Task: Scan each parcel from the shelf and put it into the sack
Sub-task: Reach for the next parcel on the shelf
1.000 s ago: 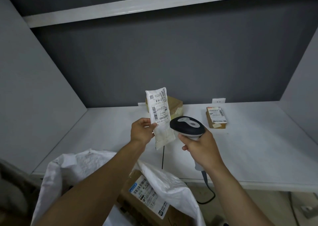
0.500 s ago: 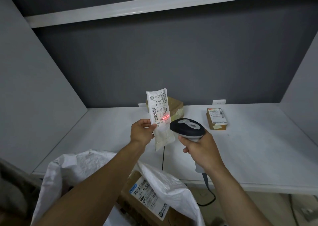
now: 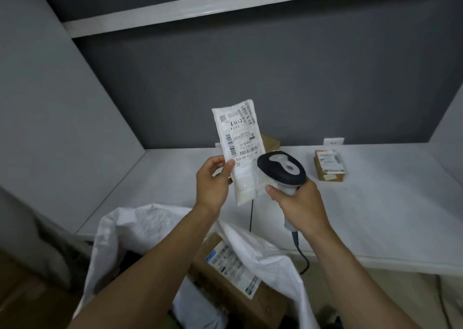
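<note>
My left hand [image 3: 213,183] pinches a white soft parcel [image 3: 240,151] by its left edge and holds it upright above the shelf, label facing me. Just right of it my right hand [image 3: 300,203] grips the handle of a black and grey barcode scanner [image 3: 281,169], whose head points at the parcel's lower part. Below both hands the white woven sack [image 3: 140,226] stands open, with a brown labelled box [image 3: 225,266] inside it. One small brown parcel [image 3: 329,164] lies on the white shelf [image 3: 375,203] to the right. Another brown box [image 3: 270,142] is partly hidden behind the white parcel.
Grey side walls close in the shelf bay on the left and right, and a second white shelf [image 3: 225,5] runs overhead. The scanner's cable [image 3: 304,261] hangs over the shelf's front edge. A small white tag [image 3: 333,141] stands at the back wall.
The red scan light seen on the parcel's label half a second ago is gone. The parcel has tilted a little and my view has shifted right.
</note>
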